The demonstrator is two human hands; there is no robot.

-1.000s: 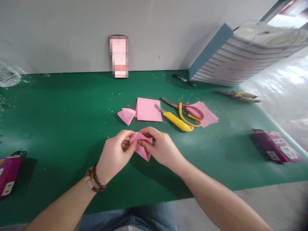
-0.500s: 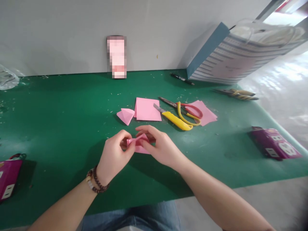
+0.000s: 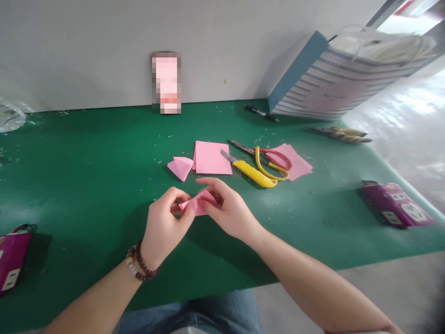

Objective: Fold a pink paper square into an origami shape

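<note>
Both hands hold one small folded pink paper piece (image 3: 199, 203) just above the green table (image 3: 86, 157). My left hand (image 3: 165, 225), with a bead bracelet at the wrist, pinches its left tip. My right hand (image 3: 227, 208) grips its right side with thumb and fingers. Behind the hands lie another folded pink piece (image 3: 181, 167), a flat pink sheet (image 3: 212, 157) and more pink sheets (image 3: 297, 162).
Yellow-handled scissors (image 3: 269, 164) and a yellow utility knife (image 3: 252, 172) lie beside the sheets. A striped paper bag (image 3: 333, 83), a black pen (image 3: 261, 113) and pliers (image 3: 340, 134) are at the back right. Purple boxes sit at right (image 3: 394, 204) and left (image 3: 12, 257).
The folded piece has been turned and flattened between my fingers, its lower point no longer hanging down. Both hands stayed in the same place.
</note>
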